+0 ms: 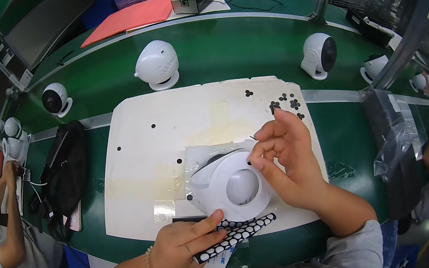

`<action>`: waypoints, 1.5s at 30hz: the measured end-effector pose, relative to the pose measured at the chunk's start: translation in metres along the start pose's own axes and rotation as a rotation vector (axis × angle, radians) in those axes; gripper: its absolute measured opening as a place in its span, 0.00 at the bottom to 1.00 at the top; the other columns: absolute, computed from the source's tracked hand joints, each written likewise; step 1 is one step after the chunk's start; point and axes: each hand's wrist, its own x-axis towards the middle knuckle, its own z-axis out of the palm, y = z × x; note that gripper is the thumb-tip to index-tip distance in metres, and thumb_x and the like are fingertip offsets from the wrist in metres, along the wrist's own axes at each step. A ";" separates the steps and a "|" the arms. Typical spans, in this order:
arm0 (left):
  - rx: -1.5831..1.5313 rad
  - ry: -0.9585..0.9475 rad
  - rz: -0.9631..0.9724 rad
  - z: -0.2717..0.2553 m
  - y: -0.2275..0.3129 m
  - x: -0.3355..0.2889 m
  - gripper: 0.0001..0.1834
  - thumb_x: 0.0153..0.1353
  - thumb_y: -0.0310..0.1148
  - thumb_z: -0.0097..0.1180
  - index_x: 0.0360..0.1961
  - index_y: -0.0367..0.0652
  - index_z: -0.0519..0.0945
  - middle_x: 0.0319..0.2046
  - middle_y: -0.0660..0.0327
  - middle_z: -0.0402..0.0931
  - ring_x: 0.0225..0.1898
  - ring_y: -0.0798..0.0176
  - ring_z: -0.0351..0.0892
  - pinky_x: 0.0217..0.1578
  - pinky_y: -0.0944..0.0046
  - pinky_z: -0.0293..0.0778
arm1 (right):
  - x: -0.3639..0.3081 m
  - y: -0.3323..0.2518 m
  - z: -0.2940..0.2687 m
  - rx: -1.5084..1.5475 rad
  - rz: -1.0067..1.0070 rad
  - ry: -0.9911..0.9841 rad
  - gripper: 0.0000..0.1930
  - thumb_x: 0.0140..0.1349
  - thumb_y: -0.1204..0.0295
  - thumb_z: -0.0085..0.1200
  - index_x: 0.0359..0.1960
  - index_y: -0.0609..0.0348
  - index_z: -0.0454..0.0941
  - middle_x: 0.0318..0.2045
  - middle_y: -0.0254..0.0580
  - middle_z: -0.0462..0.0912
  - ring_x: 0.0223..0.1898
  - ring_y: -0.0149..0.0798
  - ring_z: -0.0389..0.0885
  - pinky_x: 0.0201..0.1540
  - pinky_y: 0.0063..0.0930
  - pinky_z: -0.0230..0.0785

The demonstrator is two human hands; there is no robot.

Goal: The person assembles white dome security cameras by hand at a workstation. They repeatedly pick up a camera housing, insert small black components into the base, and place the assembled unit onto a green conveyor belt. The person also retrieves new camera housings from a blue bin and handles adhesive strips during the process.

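Note:
A white camera housing (204,189) with a round ring-shaped base lies tilted on the work board, its base facing up. My left hand (187,244) grips a black strip (243,238) patterned with white round spots, and a fingertip touches the base's lower edge. Over the upper right of the base, my right hand (293,166) has its fingers curled and thumb drawn in. A small black round pad (249,163) shows at the thumb tip, against the ring. Another dark speck (254,137) sits at the index fingertip, too small to tell.
Loose black pads (281,101) are scattered on the pale board (133,188). White cameras stand beyond it, one (158,66) near its far edge, another (318,55) farther right. A black bag (63,177) lies left, a dark box (392,145) right. Other people work at both sides.

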 end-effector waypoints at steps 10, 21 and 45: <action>0.055 -0.021 -0.015 -0.006 0.005 0.005 0.25 0.28 0.20 0.58 0.37 0.41 0.79 0.52 0.55 0.69 0.27 0.61 0.78 0.28 0.69 0.73 | 0.003 -0.011 -0.005 -0.630 -0.424 0.028 0.29 0.51 0.84 0.50 0.56 0.58 0.55 0.31 0.39 0.74 0.41 0.42 0.75 0.46 0.35 0.62; 0.034 -0.002 -0.007 -0.003 0.003 0.006 0.25 0.27 0.20 0.57 0.36 0.40 0.79 0.52 0.55 0.69 0.25 0.62 0.77 0.26 0.68 0.73 | 0.019 -0.013 0.020 -0.163 -0.008 -0.194 0.30 0.53 0.82 0.48 0.58 0.60 0.50 0.31 0.38 0.74 0.47 0.41 0.72 0.54 0.36 0.53; 0.056 0.044 -0.016 -0.001 0.001 0.008 0.17 0.33 0.22 0.59 0.31 0.41 0.79 0.51 0.59 0.71 0.20 0.65 0.74 0.22 0.70 0.71 | -0.029 -0.016 0.012 -0.407 0.004 -0.184 0.04 0.55 0.68 0.53 0.30 0.51 0.75 0.60 0.50 0.54 0.64 0.59 0.41 0.61 0.47 0.38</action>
